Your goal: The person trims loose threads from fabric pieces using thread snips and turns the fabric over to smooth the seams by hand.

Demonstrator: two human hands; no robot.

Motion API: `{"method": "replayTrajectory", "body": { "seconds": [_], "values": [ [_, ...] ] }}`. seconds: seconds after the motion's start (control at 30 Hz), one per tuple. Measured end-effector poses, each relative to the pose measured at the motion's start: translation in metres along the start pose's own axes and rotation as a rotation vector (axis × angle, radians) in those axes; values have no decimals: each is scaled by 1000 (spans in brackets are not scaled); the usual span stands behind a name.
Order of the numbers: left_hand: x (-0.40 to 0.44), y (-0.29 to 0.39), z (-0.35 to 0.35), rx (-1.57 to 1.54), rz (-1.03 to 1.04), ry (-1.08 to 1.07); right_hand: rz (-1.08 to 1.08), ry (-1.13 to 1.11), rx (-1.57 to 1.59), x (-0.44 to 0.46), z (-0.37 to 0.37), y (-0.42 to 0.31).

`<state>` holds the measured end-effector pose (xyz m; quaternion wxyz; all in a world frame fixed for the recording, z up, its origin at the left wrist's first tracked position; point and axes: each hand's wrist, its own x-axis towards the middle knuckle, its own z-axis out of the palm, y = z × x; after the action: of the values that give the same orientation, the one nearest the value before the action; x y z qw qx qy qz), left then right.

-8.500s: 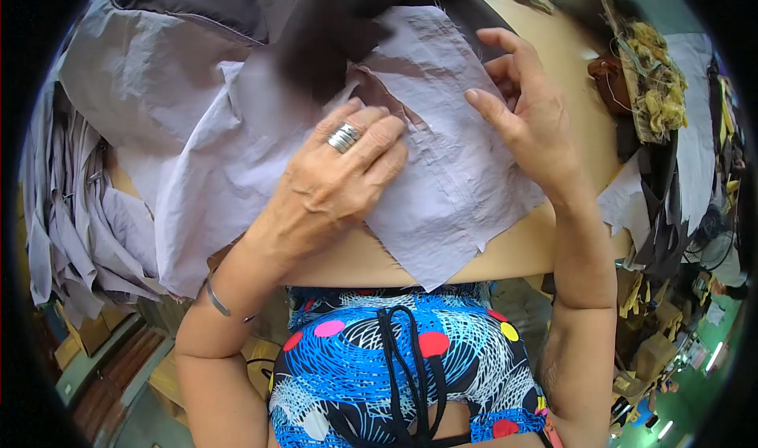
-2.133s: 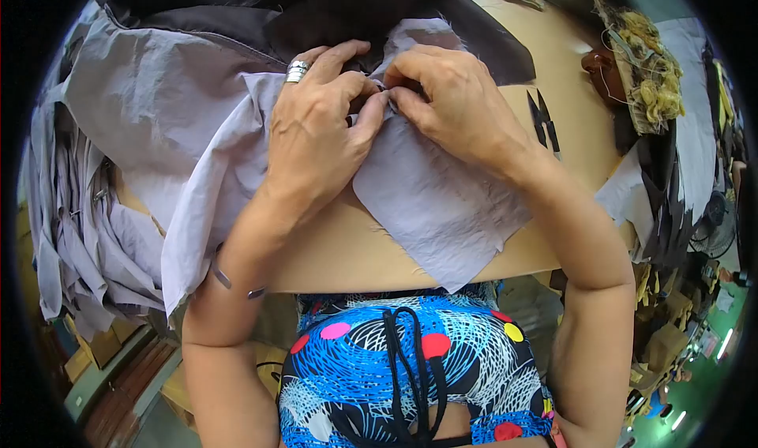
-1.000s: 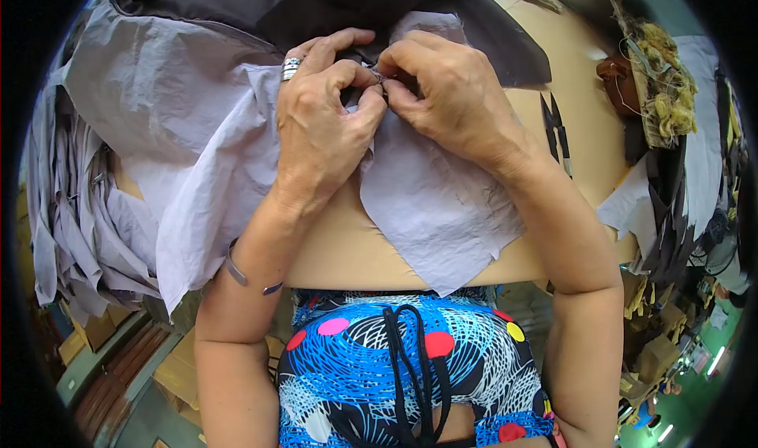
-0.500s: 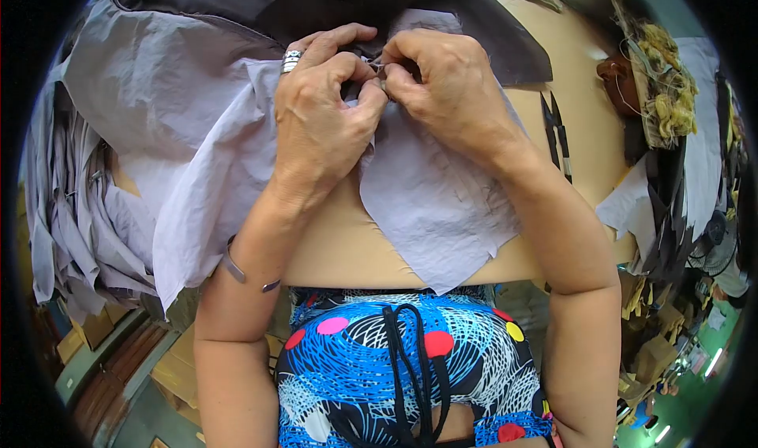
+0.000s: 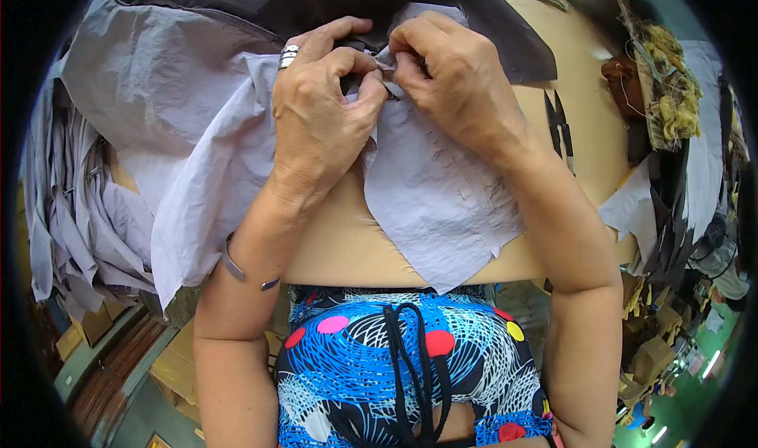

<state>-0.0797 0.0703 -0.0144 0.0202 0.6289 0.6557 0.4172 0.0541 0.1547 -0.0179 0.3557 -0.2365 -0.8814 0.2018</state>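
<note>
A grey fabric piece (image 5: 438, 203) with loose threads along it hangs down across the table in front of me. At its upper part, my left hand (image 5: 328, 101) pinches the cloth between thumb and index finger; a banded ring sits on one finger. Close beside it, my right hand (image 5: 454, 77) pinches a fold of the same cloth, slightly higher and apart from the left fingertips. More grey cloth (image 5: 181, 93) spreads to the left, and dark fabric (image 5: 505, 29) lies beyond my hands. The exact fold between the fingers is partly hidden.
Thread snips (image 5: 560, 128) lie on the tan tabletop (image 5: 339, 251) right of my right forearm. Farther right stands a board with yellowish thread tangles (image 5: 671, 93) beside a small brown item (image 5: 622, 77). Layered grey cloth pieces (image 5: 71, 203) hang over the left edge.
My right hand has moved slightly up and to the right, drawing the fold away from the left fingertips. My left hand stays almost in place.
</note>
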Motion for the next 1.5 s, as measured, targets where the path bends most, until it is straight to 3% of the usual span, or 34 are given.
{"method": "replayTrajectory", "body": {
  "seconds": [0.57,0.97,1.1,1.27,1.5],
  "values": [
    [0,-1,-1,-31,-13,-16,-82,-34,-66,2,1,-1],
    [1,-2,0,-47,15,-5,-23,-88,-119,3,2,-8],
    [1,2,0,-68,-49,-33,68,-51,-69,2,5,-6],
    [1,-1,1,29,42,16,164,-55,47,4,3,-6],
    [2,-1,1,70,57,64,130,-109,109,7,-5,-9]
  ]
}}
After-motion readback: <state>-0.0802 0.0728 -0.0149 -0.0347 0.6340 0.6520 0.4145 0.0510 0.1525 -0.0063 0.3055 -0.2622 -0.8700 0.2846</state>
